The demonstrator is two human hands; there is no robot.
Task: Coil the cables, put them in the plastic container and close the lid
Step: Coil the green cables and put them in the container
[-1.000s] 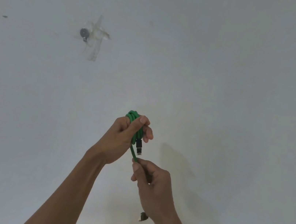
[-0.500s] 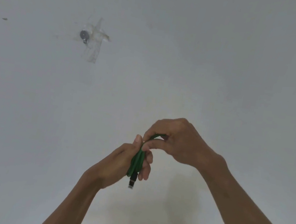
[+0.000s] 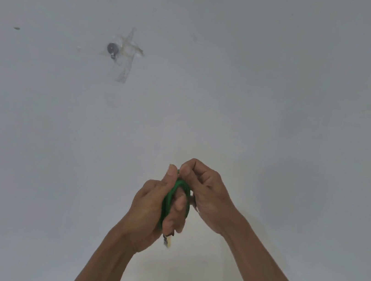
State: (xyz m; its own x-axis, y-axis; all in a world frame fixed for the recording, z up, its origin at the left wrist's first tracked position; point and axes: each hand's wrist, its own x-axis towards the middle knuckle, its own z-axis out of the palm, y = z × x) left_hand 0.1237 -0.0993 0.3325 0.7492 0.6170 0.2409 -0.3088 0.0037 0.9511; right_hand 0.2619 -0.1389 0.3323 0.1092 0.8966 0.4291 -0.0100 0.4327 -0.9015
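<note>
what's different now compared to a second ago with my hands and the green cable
The right hand came up from below the left hand and now pinches the top of the green cable, laying on another loop. The left hand dropped a little, still gripping the coil, plug hanging below. Wall unchanged.

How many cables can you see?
1. A green cable is coiled up between the left hand and the right hand, with its plug poking out below. Other cables may be out of view.
</note>
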